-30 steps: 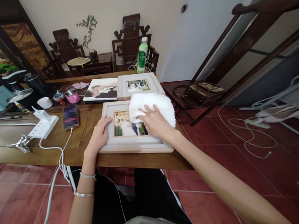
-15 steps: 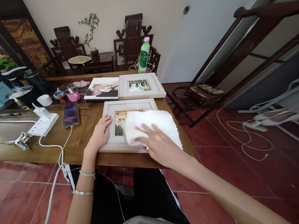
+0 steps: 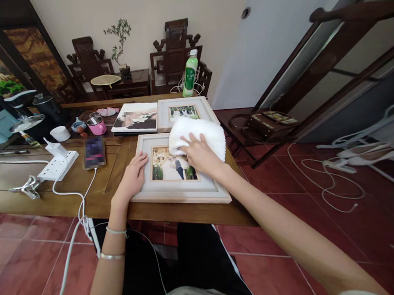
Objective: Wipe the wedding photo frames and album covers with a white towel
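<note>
1. Head view: my left hand, fingers together, rests on a pale rectangular wooden picture frame lying on the brown wooden table.
2. My right hand spreads over fluffy white cloth at its upper right.
3. Wiping seems unfinished; cleaned share unclear.

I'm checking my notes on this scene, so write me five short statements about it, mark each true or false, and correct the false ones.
1. The right hand rests on a white cloth. True.
2. The white cloth hides all of the near picture frame. False: it covers only part, around the far right corner.
3. The left hand touches nothing. False: it rests on the near picture frame's left edge.
4. The bottle stands behind the far picture frame. True.
5. The phone lies left of the left hand. True.
</note>
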A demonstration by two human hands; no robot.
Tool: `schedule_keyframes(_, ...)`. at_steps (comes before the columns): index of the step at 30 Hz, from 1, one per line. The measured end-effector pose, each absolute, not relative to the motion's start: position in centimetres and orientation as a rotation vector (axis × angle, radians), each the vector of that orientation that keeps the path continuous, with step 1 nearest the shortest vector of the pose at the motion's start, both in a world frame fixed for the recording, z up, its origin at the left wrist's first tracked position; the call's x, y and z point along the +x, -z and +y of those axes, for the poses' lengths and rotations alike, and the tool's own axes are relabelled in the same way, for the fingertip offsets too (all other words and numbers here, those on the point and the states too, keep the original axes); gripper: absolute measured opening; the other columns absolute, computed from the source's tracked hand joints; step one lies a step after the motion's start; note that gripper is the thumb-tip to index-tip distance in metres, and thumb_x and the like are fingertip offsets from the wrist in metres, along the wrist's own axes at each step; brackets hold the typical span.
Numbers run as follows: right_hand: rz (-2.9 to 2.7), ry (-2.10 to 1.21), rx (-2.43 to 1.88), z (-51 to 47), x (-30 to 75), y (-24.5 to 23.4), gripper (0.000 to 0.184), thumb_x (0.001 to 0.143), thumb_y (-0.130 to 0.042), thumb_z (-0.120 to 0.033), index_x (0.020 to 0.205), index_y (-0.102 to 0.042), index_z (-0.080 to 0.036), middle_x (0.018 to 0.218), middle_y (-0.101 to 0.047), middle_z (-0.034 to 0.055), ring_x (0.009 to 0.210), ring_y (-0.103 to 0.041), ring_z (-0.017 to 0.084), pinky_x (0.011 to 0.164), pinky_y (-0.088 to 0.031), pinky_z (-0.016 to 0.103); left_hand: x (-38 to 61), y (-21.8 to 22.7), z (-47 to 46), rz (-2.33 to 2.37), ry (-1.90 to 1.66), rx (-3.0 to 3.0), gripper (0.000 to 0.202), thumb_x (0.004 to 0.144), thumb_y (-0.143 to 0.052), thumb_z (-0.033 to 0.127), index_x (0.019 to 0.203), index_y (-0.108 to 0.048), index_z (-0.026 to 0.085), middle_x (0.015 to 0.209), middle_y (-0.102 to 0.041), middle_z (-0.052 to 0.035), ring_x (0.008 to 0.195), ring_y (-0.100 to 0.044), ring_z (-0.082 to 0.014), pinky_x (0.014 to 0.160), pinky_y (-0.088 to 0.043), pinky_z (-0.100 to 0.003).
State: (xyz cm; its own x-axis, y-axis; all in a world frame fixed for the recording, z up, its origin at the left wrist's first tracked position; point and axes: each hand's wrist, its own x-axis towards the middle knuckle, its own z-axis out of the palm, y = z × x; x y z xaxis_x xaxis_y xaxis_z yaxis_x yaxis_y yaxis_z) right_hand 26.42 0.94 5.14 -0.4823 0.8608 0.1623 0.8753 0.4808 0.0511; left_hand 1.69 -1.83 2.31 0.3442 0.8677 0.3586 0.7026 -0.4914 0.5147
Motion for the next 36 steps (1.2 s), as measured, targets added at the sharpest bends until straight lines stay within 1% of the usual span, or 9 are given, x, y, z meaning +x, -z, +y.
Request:
schedule_keyframes(6, -2.835, -0.165, -1.342, -9.0, 25.9, -8.2, 0.055, 0.074, -0.041, 0.005, 0.121, -0.062, -0.014, 0.142, -0.045, 0.0186, 0.135, -0.033, 0.038, 0.105, -0.030, 0.060, 1.7, -2.0, -1.7, 1.405, -0.899, 2.346, 0.041, 0.091, -0.036, 0.015, 0.126, -0.058, 0.015, 0.136, -0.055, -0.0118, 0.135, -0.039, -0.0242, 0.114, -0.030, -0.049)
schedule_keyframes(11, -2.921, -0.453, -1.081, -13.7, 24.8, -9.7, 0.061, 0.068, -0.045, 0.005, 0.119, -0.063, -0.024, 0.148, -0.039, 0.0116, 0.137, -0.031, 0.035, 0.107, -0.030, 0.060, 1.5, -1.7, -1.6, 1.406, -0.889, 2.367, 0.043, 0.091, -0.036, 0.015, 0.131, -0.053, 0.013, 0.141, -0.048, -0.0139, 0.137, -0.037, -0.0239, 0.114, -0.029, -0.049)
schedule_keyframes(15, -2.827, -0.379, -1.090, -11.6, 24.2, -7.6, 0.066, 0.067, -0.042, 0.009, 0.121, -0.061, -0.024, 0.149, -0.038, 0.0099, 0.139, -0.026, 0.033, 0.109, -0.027, 0.058, 1.3, -1.7, -1.6, 1.374, -0.827, 2.394, 0.042, 0.092, -0.034, 0.015, 0.128, -0.055, 0.012, 0.141, -0.048, -0.0147, 0.139, -0.033, -0.0243, 0.114, -0.028, -0.051)
schedule_keyframes(18, -2.697, -0.185, -1.183, -7.4, 25.1, -5.9, 0.065, 0.068, -0.040, 0.010, 0.126, -0.056, -0.016, 0.146, -0.042, 0.0157, 0.139, -0.028, 0.032, 0.109, -0.028, 0.056, 1.3, -1.8, -1.6, 1.353, -0.825, 2.390, 0.043, 0.091, -0.034, 0.014, 0.129, -0.054, 0.015, 0.142, -0.048, -0.0133, 0.139, -0.033, -0.0245, 0.114, -0.027, -0.052)
schedule_keyframes(21, -2.587, -0.020, -1.272, -2.8, 26.0, -5.3, 0.063, 0.072, -0.040, 0.010, 0.129, -0.052, -0.013, 0.144, -0.043, 0.0188, 0.139, -0.029, 0.031, 0.107, -0.030, 0.058, 1.3, -1.8, -1.5, 1.358, -0.827, 2.388, 0.043, 0.091, -0.035, 0.014, 0.130, -0.054, 0.015, 0.142, -0.048, -0.0130, 0.139, -0.033, -0.0249, 0.115, -0.027, -0.052)
schedule_keyframes(25, -2.548, 0.176, -1.281, 1.6, 25.9, -5.7, 0.061, 0.076, -0.038, 0.009, 0.129, -0.052, -0.017, 0.154, -0.027, 0.0125, 0.143, -0.011, 0.036, 0.105, -0.021, 0.069, 1.3, -1.8, -1.6, 1.355, -0.832, 2.391, 0.042, 0.091, -0.035, 0.014, 0.128, -0.055, 0.015, 0.142, -0.048, -0.0127, 0.138, -0.034, -0.0252, 0.114, -0.028, -0.053)
schedule_keyframes(27, -2.619, 0.187, -1.290, 2.5, 25.3, -5.7, 0.062, 0.075, -0.035, 0.011, 0.127, -0.054, -0.018, 0.154, -0.026, 0.0088, 0.143, -0.007, 0.039, 0.103, -0.018, 0.074, 1.3, -1.8, -1.6, 1.354, -0.838, 2.384, 0.043, 0.090, -0.035, 0.013, 0.128, -0.056, 0.016, 0.141, -0.048, -0.0125, 0.138, -0.034, -0.0249, 0.114, -0.028, -0.052)
schedule_keyframes(31, -2.776, 0.093, -1.350, 0.9, 24.3, -5.8, 0.067, 0.069, -0.034, 0.015, 0.124, -0.057, -0.017, 0.152, -0.032, 0.0090, 0.140, -0.015, 0.044, 0.099, -0.025, 0.074, 1.4, -1.8, -1.6, 1.368, -0.849, 2.367, 0.044, 0.089, -0.034, 0.011, 0.126, -0.057, 0.012, 0.140, -0.049, -0.0144, 0.138, -0.035, -0.0250, 0.115, -0.029, -0.050)
schedule_keyframes(36, -2.875, -0.143, -1.363, -6.0, 24.2, -8.0, 0.073, 0.065, -0.035, 0.015, 0.127, -0.055, -0.020, 0.148, -0.039, 0.0088, 0.136, -0.027, 0.042, 0.098, -0.034, 0.068, 1.5, -1.7, -1.7, 1.378, -0.876, 2.364, 0.046, 0.087, -0.035, 0.008, 0.127, -0.056, 0.014, 0.140, -0.050, -0.0128, 0.137, -0.036, -0.0247, 0.114, -0.029, -0.051)
